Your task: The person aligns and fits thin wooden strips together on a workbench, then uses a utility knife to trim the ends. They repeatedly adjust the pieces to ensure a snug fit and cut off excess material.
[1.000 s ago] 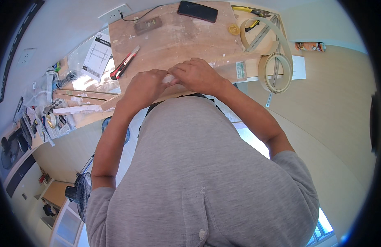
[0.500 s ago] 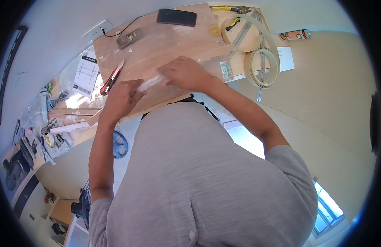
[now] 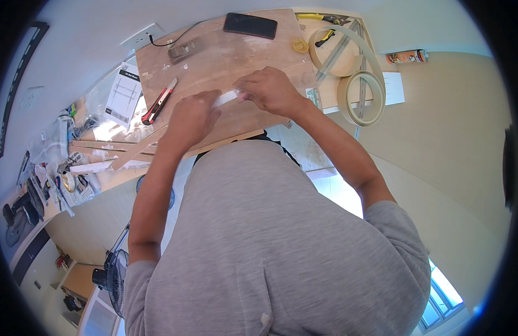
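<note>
Between my two hands runs a narrow strip (image 3: 225, 99), white where it shows in the gap. My left hand (image 3: 193, 116) is closed on it, fingers bent over and thumb beside it. A long wooden strip (image 3: 137, 151) comes out past my left wrist toward the lower left, and seems to be in line with the white part. My right hand (image 3: 272, 92) pinches the white part near its right end, and the fingertips are partly hidden. Left of my left hand lies a red and black utility knife (image 3: 159, 102) on the wooden board (image 3: 214, 61).
A phone (image 3: 250, 26) lies at the board's far edge, near a small corded device (image 3: 182, 51). Rolls of cream edging tape (image 3: 361, 98), yellow-handled snips (image 3: 317, 18) and a tube (image 3: 407, 56) sit at the right. Wood strips (image 3: 102, 147) and a printed sheet (image 3: 123, 94) lie left.
My left hand has moved to the right and slightly away from me, nearer my right hand. The gap between the hands is shorter. The lower-left wooden strip shows more of its length.
</note>
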### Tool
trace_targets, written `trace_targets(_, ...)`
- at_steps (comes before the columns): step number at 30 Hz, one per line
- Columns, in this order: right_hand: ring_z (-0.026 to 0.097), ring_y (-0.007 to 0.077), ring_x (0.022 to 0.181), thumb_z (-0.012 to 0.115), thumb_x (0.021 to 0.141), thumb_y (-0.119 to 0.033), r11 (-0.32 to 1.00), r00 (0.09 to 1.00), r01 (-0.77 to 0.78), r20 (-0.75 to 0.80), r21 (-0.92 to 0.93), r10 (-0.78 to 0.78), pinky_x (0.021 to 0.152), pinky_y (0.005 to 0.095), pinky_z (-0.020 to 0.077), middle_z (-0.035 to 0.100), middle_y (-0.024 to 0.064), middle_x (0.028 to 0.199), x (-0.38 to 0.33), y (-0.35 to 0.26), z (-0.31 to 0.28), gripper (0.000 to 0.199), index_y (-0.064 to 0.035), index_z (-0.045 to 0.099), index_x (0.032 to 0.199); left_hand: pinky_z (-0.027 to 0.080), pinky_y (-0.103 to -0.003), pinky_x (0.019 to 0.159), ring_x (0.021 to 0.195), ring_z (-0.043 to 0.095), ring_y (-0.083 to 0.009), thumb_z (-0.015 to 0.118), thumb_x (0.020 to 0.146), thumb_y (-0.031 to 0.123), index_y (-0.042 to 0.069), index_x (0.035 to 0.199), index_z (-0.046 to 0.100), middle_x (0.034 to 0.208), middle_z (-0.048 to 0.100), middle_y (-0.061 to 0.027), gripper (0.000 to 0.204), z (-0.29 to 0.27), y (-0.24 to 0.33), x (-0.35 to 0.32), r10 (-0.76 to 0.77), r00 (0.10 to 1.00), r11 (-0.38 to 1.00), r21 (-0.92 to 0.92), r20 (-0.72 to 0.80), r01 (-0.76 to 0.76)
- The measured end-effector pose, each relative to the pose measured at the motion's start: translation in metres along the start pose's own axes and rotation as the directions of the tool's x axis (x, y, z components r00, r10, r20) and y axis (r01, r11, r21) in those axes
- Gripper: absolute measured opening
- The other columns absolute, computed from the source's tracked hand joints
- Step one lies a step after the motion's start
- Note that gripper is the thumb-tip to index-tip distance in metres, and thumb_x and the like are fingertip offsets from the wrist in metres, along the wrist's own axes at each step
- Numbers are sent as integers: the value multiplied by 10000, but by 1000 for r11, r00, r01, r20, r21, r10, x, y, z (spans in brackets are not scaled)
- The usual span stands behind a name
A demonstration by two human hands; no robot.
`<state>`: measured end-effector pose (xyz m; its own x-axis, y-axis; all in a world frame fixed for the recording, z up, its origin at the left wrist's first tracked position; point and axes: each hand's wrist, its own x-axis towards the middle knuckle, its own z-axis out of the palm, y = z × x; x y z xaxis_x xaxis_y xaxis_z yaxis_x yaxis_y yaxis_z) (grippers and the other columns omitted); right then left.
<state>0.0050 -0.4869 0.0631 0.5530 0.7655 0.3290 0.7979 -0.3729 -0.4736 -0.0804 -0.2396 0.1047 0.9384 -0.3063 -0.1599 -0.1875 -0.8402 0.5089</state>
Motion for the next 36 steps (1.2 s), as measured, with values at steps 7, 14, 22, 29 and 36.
trace_targets(7, 724, 276, 912, 786, 869, -288, 996, 999, -28, 22, -83, 30, 818, 414, 530, 767, 65, 962, 0, 3, -3, 283, -109, 772, 1089, 532, -509, 798, 912, 698, -431, 748, 913, 197, 15, 1227, 698, 1019, 734, -232, 367, 5, -8, 8, 67, 997, 995, -66, -47, -70)
trace_targets(14, 713, 273, 940, 777, 880, -306, 994, 999, -41, 25, -103, 44, 841, 400, 500, 764, 61, 977, -6, 15, -26, 299, -115, 770, 1109, 527, -504, 795, 879, 687, -436, 752, 891, 121, 5, 1294, 687, 986, 729, -234, 425, -6, -7, 4, 20, 999, 990, -141, -25, -23)
trace_targets(22, 709, 218, 1015, 772, 871, -320, 984, 998, 16, 69, -176, -3, 931, 386, 472, 769, 47, 1022, 1, -2, -4, 316, -128, 759, 1122, 547, -531, 843, 938, 700, -441, 715, 889, 190, 26, 1121, 699, 1014, 739, -232, 284, 15, 20, 35, 12, 999, 1000, 19, -33, -11)
trace_targets(29, 691, 307, 1101, 807, 872, -316, 969, 974, -182, 106, -167, 201, 966, 418, 507, 770, 100, 1142, -20, 45, -67, 434, -97, 744, 1241, 533, -512, 779, 870, 691, -438, 748, 889, 187, 25, 1204, 698, 935, 715, -253, 358, 5, 10, 14, -13, 996, 995, -104, -93, 3)
trace_targets(36, 689, 306, 1066, 801, 916, -197, 911, 946, -304, -27, 279, 324, 943, 405, 542, 758, 135, 1163, -21, 36, -81, 383, -56, 735, 1265, 525, -399, 719, 725, 665, -294, 743, 905, 113, 19, 1367, 658, 851, 687, -212, 479, -7, -1, 11, -71, 995, 937, -337, 71, 91)
